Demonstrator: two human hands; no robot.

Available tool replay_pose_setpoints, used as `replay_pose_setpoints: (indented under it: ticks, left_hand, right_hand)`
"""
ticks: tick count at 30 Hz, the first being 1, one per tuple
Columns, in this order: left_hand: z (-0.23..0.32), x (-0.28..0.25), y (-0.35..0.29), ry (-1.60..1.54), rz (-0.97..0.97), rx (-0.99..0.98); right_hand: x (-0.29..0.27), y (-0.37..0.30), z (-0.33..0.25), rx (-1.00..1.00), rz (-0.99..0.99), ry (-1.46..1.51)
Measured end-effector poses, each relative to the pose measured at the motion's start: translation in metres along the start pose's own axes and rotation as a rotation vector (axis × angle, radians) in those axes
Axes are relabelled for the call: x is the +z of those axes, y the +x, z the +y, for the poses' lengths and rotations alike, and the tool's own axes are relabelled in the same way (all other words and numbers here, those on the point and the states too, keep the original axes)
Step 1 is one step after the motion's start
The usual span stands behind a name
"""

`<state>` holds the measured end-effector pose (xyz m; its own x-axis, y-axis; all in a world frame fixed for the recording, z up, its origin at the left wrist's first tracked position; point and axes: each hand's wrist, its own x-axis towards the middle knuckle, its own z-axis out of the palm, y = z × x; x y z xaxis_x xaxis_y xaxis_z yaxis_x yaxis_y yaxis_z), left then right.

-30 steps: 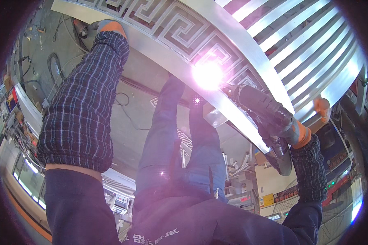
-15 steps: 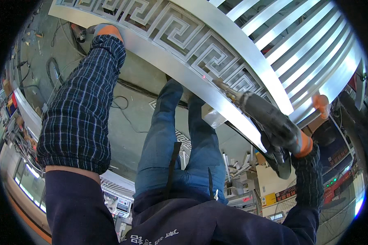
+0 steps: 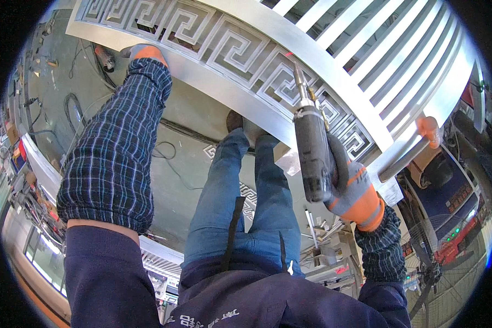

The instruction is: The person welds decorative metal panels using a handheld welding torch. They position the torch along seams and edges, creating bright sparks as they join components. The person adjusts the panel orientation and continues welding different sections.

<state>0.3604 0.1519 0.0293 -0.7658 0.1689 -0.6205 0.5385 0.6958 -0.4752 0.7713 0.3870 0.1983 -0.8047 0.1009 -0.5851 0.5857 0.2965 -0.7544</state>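
A large silvery metal panel [image 3: 202, 68] with square spiral fretwork [image 3: 238, 49] between two curved bands lies across the top of the view. My left hand [image 3: 149, 53], in a grey and orange glove, is at the panel's near edge on the left; its fingers are mostly hidden. In my right hand [image 3: 355, 197], gloved alike, is a black handheld laser welding gun [image 3: 311, 153], with my fingers wrapped round its grip. Its metal nozzle points away from me over the fretwork's right part. A small red light spot shows on the upper band just past the tip.
Parallel slats [image 3: 361, 49] fill the panel beyond the upper band. At its right end is what looks like a mallet [image 3: 404, 158] with an orange head. Cables [image 3: 74, 104] lie on the floor at left. Metal offcuts [image 3: 325, 235] are stacked behind my legs on the right.
The welding gun has swung up and left from the panel's right end. Its red spot moved from the near band to the upper band. My left hand stays at the near edge.
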Motion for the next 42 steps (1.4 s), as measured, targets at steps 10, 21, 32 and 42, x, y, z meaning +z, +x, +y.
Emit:
replay_pose_setpoints:
  ticks: [10, 21, 32, 42]
  left_hand:
    - [0.010, -0.022, -0.023, 0.222, -0.016, 0.113]
    - [0.005, -0.015, -0.017, 0.201, -0.040, 0.100]
    - [-0.002, 0.000, -0.004, 0.043, 0.047, 0.123]
    - [0.003, -0.005, -0.001, 0.111, -0.037, 0.084]
  right_hand:
    - [0.015, 0.014, 0.013, -0.021, 0.066, -0.141]
    - [0.024, 0.021, 0.002, 0.015, 0.081, -0.172]
    - [0.030, 0.021, 0.004, 0.056, 0.072, -0.222]
    - [0.036, 0.018, 0.005, 0.025, 0.137, -0.261]
